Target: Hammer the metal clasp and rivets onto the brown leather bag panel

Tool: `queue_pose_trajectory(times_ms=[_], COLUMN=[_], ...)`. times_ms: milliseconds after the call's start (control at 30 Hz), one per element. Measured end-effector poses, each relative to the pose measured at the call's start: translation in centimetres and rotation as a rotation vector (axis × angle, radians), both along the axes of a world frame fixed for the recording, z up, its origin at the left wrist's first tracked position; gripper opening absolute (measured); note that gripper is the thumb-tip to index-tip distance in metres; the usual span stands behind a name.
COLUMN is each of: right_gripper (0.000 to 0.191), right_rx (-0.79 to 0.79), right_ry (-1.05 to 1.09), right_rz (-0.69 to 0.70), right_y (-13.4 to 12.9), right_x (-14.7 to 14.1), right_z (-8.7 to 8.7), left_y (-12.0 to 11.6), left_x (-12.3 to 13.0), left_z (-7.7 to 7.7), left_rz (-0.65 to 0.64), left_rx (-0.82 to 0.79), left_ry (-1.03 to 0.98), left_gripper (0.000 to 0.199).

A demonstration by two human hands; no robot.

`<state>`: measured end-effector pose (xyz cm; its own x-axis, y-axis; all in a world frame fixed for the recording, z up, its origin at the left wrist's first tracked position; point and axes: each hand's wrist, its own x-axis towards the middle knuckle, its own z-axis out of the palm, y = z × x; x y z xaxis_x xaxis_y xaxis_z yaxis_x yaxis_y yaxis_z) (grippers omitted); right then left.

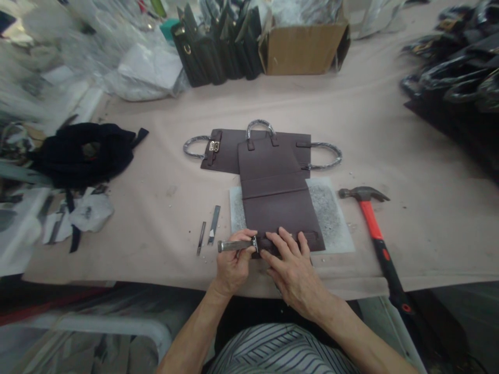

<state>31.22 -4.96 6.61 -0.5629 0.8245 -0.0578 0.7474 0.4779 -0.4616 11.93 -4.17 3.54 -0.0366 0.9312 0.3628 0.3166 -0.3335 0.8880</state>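
At the lower centre of the frame, the left hand (233,266) pinches a grey cylindrical metal tool (236,245) at the near edge of a dark brown leather-like panel (277,210); the right hand (298,272) lies spread on that panel. Beneath is a pale, dark-speckled rectangular sheet (334,221). A loosened left grip could let the tool skid, marking the brown surface or catching the nearby right fingers; uneven pressing could let the panel slide. At right, a red-and-black-handled claw hammer (371,220) overhangs the beige cloth-covered worktop (156,228), so a brushing forearm could tip it off
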Motion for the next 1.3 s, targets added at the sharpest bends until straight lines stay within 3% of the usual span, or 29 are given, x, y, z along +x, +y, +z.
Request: queue_pose_trajectory(times_ms=[500,833,1067,1167,1300], right_gripper=[0.037,0.041,0.036,0.033,0.028], right_rx=[0.05,0.073,0.08,0.176,0.337], right_ry=[-0.022,-0.043,0.097,0.263,0.257], right_rz=[-0.003,-0.009,-0.016,-0.101,-0.397], right_y=[-0.1,-0.4,-0.4,0.1,1.4], right_x=[-0.2,-0.4,0.3,2.5,7.9], right_z=[-0.3,0.0,0.6,0.8,0.9], left_y=[0.9,0.9,1.3,1.4,1.4], left_x=[0.8,0.9,0.7,0.7,0.8], left_z=[0.5,0.4,0.7,0.8,0.7], left_rz=[-0.034,-0.026,-0.088,-0.099,-0.079], left_rx=[0.12,0.103,0.093,0.076,0.097], left_ry=[0.204,0.202,0.244,0.234,0.215], left_gripper=[0.007,0.008,0.007,0.008,0.008])
